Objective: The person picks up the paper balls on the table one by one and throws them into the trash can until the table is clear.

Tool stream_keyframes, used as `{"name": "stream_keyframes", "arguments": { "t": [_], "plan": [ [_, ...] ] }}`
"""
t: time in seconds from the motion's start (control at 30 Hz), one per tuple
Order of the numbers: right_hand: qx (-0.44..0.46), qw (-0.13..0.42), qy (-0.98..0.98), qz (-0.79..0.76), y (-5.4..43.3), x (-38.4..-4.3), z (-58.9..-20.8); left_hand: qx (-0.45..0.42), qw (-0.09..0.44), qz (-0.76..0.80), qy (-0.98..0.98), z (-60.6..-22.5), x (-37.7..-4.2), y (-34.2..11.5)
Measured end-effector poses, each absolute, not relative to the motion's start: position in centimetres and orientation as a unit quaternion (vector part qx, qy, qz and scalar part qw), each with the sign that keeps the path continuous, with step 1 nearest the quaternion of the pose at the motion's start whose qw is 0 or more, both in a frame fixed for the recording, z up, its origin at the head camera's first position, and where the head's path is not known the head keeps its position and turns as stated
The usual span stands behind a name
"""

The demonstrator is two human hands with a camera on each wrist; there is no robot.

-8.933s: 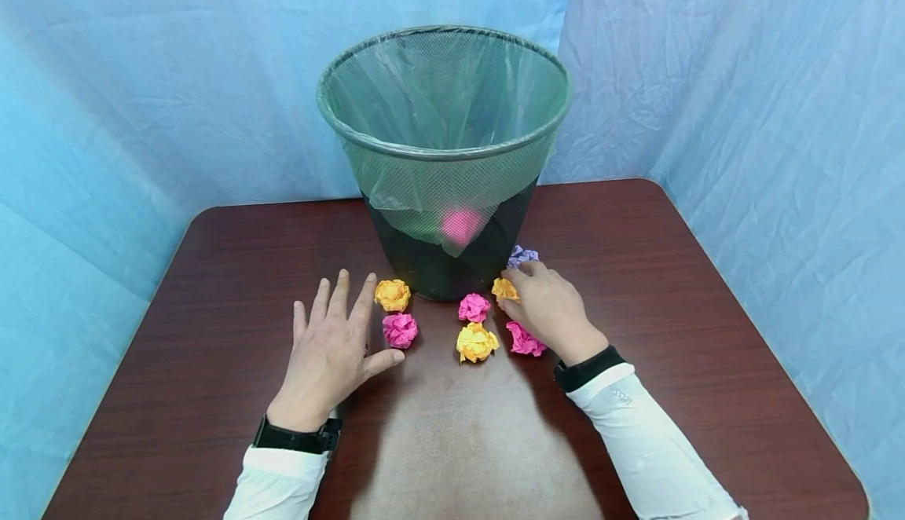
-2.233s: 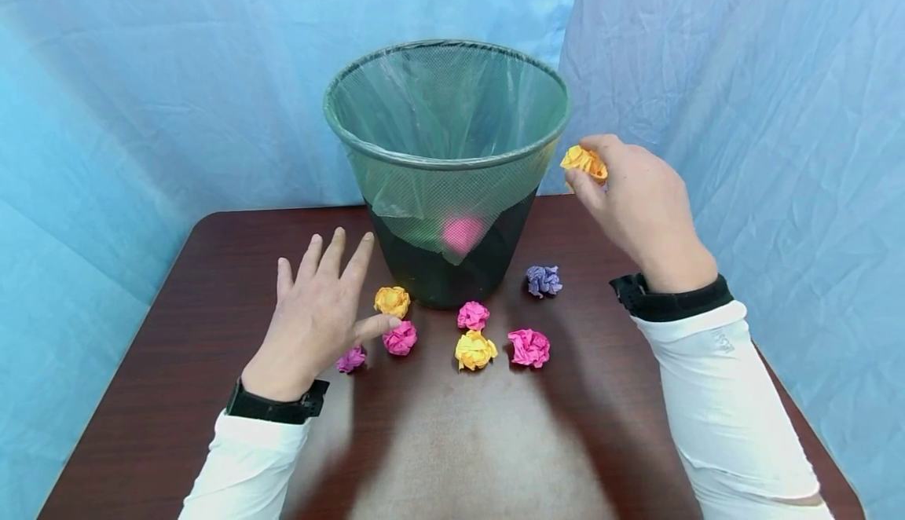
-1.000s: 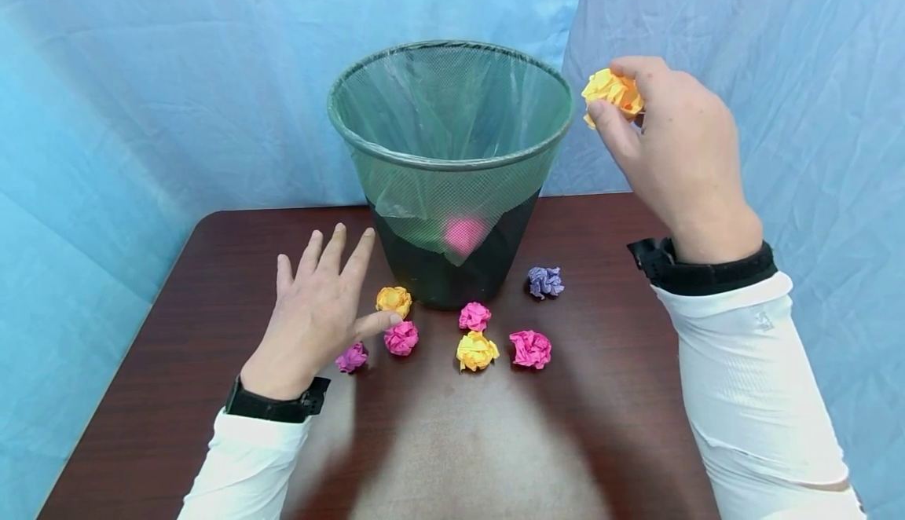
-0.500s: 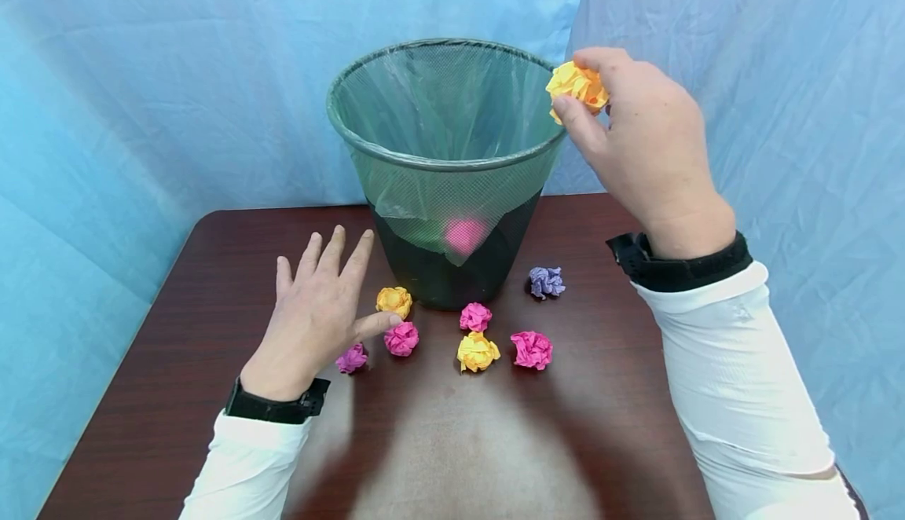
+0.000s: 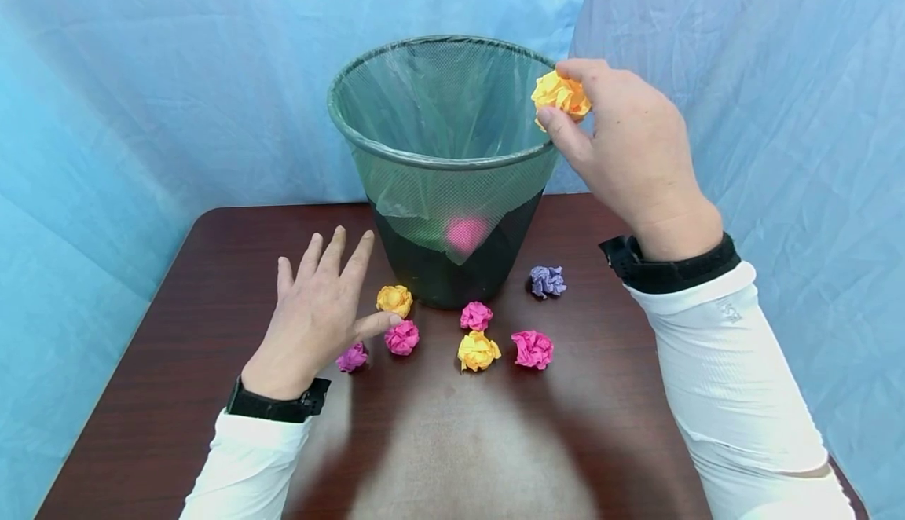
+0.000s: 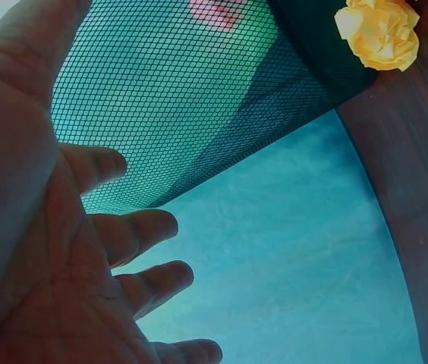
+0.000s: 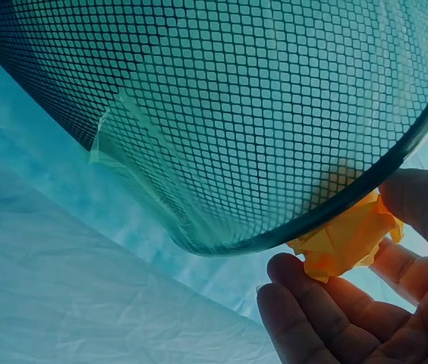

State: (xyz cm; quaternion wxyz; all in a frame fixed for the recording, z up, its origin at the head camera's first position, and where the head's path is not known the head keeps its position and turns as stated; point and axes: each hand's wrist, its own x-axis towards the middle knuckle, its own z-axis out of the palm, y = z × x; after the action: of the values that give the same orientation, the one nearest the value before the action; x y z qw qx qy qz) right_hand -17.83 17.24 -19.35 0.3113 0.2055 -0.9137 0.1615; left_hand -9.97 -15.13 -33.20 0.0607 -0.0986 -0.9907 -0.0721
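My right hand pinches a crumpled yellow paper ball between thumb and fingers, at the right side of the bin's rim. In the right wrist view this paper ball is level with the rim, partly behind it. The mesh wastebasket stands upright, lined with a green plastic bag; a pink ball shows through its mesh. With fingers spread, my left hand hovers left of the bin and holds nothing. Its thumb lies nearest a yellow ball and a pink ball.
On the dark wooden table lie more paper balls: a purple-pink one, a small pink one, a yellow one, a larger pink one and a violet one. Blue cloth hangs around the table.
The right hand took the yellow paper ball from beside the bin, lifted it out to the right, then brought it left to the rim. The left hand has barely moved in the last second.
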Motion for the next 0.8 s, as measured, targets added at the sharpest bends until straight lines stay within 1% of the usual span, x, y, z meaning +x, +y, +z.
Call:
{"name": "stream_keyframes", "arguments": {
  "t": [0.8],
  "plan": [
    [0.204,0.300,-0.917,0.165,17.30,-17.88,-19.89,-0.102,0.054,-0.072,-0.991,-33.68,-10.04,-15.33]
  ]
}}
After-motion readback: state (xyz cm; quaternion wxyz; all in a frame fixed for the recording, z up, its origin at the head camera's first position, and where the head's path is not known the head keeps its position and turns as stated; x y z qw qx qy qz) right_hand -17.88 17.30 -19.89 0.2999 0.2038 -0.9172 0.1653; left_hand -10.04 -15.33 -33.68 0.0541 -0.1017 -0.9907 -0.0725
